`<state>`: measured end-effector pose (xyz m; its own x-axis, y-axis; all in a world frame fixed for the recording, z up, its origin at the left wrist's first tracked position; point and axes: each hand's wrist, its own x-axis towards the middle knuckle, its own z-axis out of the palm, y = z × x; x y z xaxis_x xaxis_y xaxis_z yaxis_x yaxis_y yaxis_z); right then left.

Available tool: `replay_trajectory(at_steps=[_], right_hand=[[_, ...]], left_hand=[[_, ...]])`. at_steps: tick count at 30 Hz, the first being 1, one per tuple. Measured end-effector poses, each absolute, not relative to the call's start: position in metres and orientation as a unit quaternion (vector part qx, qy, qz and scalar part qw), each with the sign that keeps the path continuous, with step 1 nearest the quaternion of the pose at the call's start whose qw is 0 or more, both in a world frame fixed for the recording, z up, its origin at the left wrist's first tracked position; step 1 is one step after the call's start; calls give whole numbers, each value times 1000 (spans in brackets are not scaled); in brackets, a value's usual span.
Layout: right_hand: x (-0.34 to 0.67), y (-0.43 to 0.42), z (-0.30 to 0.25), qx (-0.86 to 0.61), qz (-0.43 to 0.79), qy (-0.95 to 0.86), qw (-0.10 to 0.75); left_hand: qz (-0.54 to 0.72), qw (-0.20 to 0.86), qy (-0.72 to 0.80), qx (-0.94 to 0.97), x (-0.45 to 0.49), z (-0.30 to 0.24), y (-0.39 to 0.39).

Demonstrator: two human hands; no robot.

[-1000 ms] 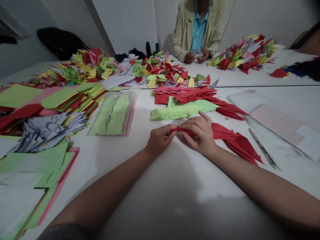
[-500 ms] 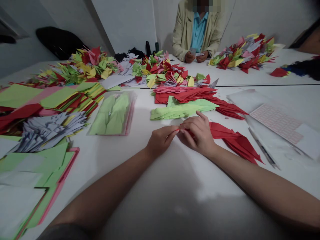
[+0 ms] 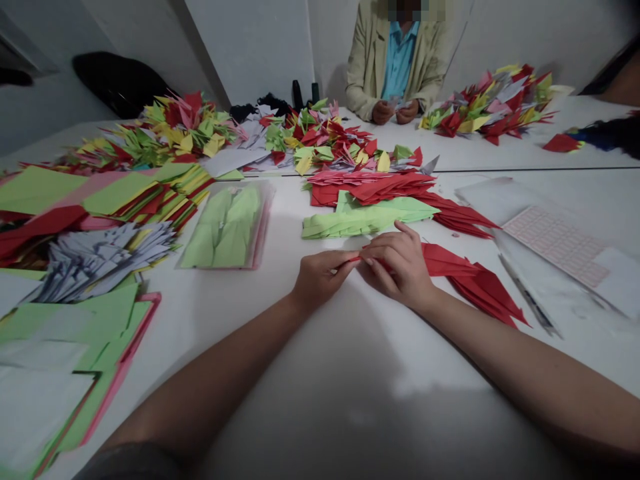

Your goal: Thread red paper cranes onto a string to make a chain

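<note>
One folded red paper strip [image 3: 354, 259], pinched between left hand [image 3: 323, 280] and right hand [image 3: 400, 268], over the white table [image 3: 310, 373]. Adjacent: long red paper folds [image 3: 473, 279] beside right hand; green paper folds [image 3: 367, 222] just beyond.

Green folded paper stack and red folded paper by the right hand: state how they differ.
The green folded paper stack is pale green; the red folded paper is bright red. The green lies in a compact, flat bundle, while the red spreads out into separate pointed tips. The green is not held, while the right hand pinches the red's near end. Both are folded paper lying on the white table.
</note>
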<state>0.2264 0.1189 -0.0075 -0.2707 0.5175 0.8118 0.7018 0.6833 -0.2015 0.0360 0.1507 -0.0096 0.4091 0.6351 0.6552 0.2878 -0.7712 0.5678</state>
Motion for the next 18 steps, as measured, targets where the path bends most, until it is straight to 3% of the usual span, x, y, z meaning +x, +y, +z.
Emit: replay_trajectory(at_steps=[18], right_hand=[[226,117,-5,-384,-85,-784,480]], left_hand=[[482,183,290,806,37,-10,151]])
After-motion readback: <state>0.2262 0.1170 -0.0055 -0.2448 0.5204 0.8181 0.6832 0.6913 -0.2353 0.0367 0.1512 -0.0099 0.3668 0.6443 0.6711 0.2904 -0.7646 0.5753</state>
